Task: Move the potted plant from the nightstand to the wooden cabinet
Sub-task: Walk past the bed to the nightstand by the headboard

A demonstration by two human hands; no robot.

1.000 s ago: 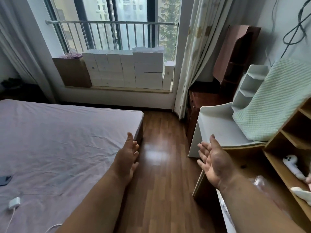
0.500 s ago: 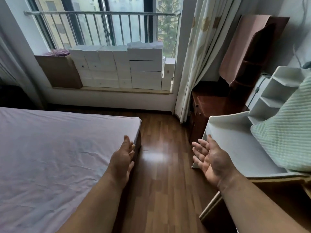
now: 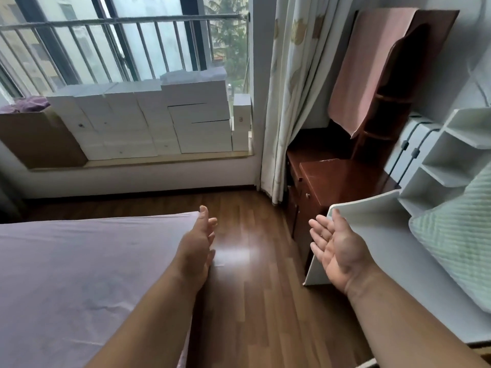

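The potted plant shows nowhere in this view, so where it stands cannot be told. Both hands are empty and held out over the room.

The left hand [image 3: 198,248] sits just below the centre, toward 7 o'clock, back turned up and thumb uppermost, fingers straight and loosely together, grasping nothing. It hovers at the corner of the bed [image 3: 79,261], whose lilac sheet fills the 8 o'clock part of the view. The right hand [image 3: 336,248] is at 4 o'clock, palm turned inward and up, fingers spread and relaxed, also grasping nothing. It is seen against the near corner of a white desk [image 3: 372,227]; whether it touches the desk cannot be told.

Between the hands, from the centre down to 6 o'clock, runs a glossy wooden floor [image 3: 252,288]. At 11 o'clock stacked white boxes [image 3: 159,123] line the window ledge behind a metal railing [image 3: 119,21], with a brown cardboard box [image 3: 39,139] beside them at 10 o'clock. A pale patterned curtain [image 3: 295,88] hangs at 1 o'clock. Just right of it, at 2 o'clock, a dark reddish wooden stand [image 3: 342,179] with small drawers has a bare top; its tall back is partly draped in a pink cloth [image 3: 366,67]. At 3 o'clock a white shelf unit [image 3: 451,155] rises from the desk, and a pale green blanket [image 3: 462,240] lies below it.
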